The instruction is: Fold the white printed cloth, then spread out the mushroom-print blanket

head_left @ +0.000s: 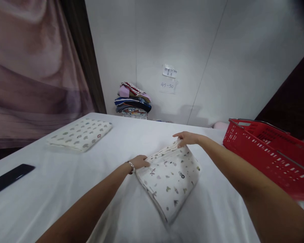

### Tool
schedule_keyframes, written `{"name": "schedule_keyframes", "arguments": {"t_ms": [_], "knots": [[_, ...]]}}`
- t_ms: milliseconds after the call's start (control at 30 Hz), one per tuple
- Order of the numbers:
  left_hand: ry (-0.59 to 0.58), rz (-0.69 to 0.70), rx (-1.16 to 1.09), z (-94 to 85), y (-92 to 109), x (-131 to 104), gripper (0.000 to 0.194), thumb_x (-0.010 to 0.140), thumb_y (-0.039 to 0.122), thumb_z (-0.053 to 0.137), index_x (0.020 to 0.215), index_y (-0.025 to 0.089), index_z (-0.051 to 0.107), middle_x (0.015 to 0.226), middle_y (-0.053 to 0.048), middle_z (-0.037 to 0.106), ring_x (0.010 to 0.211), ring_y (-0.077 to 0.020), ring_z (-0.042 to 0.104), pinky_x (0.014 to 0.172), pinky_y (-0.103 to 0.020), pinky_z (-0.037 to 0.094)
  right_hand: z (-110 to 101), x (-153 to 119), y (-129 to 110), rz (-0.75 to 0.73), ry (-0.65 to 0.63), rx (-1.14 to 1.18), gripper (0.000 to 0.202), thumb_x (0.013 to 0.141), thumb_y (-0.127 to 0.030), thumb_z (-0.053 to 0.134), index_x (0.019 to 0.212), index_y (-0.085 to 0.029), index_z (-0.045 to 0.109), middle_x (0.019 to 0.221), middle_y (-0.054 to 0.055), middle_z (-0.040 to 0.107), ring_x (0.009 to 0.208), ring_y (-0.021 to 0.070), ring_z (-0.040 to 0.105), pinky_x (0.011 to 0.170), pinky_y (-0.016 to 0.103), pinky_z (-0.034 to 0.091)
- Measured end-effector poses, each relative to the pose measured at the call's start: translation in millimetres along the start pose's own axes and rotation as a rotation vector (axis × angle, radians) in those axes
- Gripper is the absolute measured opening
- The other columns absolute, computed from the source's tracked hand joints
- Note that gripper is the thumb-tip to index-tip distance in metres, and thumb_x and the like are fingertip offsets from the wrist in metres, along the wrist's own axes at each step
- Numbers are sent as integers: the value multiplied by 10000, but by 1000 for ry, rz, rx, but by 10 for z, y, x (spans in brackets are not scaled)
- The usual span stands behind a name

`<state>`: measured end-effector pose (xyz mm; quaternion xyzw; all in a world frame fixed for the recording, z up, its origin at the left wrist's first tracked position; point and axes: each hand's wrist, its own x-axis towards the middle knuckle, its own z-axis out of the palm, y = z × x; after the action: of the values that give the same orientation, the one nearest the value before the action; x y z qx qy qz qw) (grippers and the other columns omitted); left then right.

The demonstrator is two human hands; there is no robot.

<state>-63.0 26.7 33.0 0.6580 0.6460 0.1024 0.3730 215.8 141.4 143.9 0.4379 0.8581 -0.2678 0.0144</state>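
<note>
Your left grip (141, 162) pinches the cloth (169, 182) near its left corner, your right grip (188, 138) near its far corner; it extends from both toward you, over the bench (147, 130); long axis unclear; neither is nearer.

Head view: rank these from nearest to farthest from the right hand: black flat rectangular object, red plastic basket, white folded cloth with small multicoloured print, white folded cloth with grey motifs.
1. Multicoloured-print cloth: touching, at the right hand's fingers.
2. Red basket: to the hand's right.
3. Grey-motif cloth: to its left.
4. Black object: farthest left.
</note>
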Motion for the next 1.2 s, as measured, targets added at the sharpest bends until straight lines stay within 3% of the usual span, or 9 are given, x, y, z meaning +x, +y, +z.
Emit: {"name": "schedule_keyframes", "arguments": {"t_ms": [267,433,533,600,667,833,900,1000,1200], "knots": [[189,142,187,-565,512,-353,263,604,314,570,824,177,615,832,-9,650,808,-177,581,651,-228,413,-378,-515,-360,-9,120,-448,553,663,-300,642,1202,-208,564,1186,82,572,1029,266,540,837,341,442],[301,212,371,-1184,1027,-631,335,620,322,553,922,179,579,859,-2,637,783,-168,565,639,-232,398,-768,-855,-527,-245,435,-547,296,731,-234,537,1012,-209,625,980,52,615,866,196,555,726,282,428],[423,223,504,-1322,1219,-842,349,658,324,538,977,180,547,863,-19,625,755,-174,559,637,-252,396,-764,-1077,-565,-357,696,-642,271,752,-211,517,1010,-182,593,984,72,591,920,210,516,755,298,403],[573,260,626,-1176,1220,-979,330,695,320,523,992,178,534,881,-47,610,782,-197,552,673,-286,397,-547,-1200,-478,-391,802,-704,246,775,-221,510,1003,-157,577,984,94,583,925,223,500,777,324,386],[679,359,748,-812,1081,-1079,257,722,283,517,951,169,535,896,-78,589,849,-225,534,738,-333,387,-126,-1295,-294,-393,839,-736,202,794,-215,495,964,-143,575,957,107,588,898,230,496,776,343,373],[464,673,841,536,365,-1193,91,741,120,498,817,168,511,819,-66,557,844,-208,499,806,-382,365,1393,-1519,268,-389,679,-642,187,752,-81,448,862,-155,580,879,95,609,839,215,507,777,351,366],[433,686,781,909,145,-1232,89,754,119,502,828,168,509,844,-64,560,859,-203,493,855,-397,355,1854,-1612,406,-394,598,-576,231,748,-66,440,908,-157,579,919,98,608,864,216,509,784,351,377],[428,668,649,1101,-6,-1288,185,787,216,531,963,163,515,962,-77,568,936,-217,487,898,-415,351,2162,-1703,507,-329,606,-496,271,753,-75,444,979,-152,571,999,119,593,947,243,503,811,379,390],[462,667,415,922,-115,-1352,327,877,328,438,1162,170,470,1112,-83,556,1058,-213,478,922,-403,388,2049,-1800,528,-321,540,-300,333,779,-164,472,1102,-166,550,1094,120,568,1023,250,503,868,413,408]]}}
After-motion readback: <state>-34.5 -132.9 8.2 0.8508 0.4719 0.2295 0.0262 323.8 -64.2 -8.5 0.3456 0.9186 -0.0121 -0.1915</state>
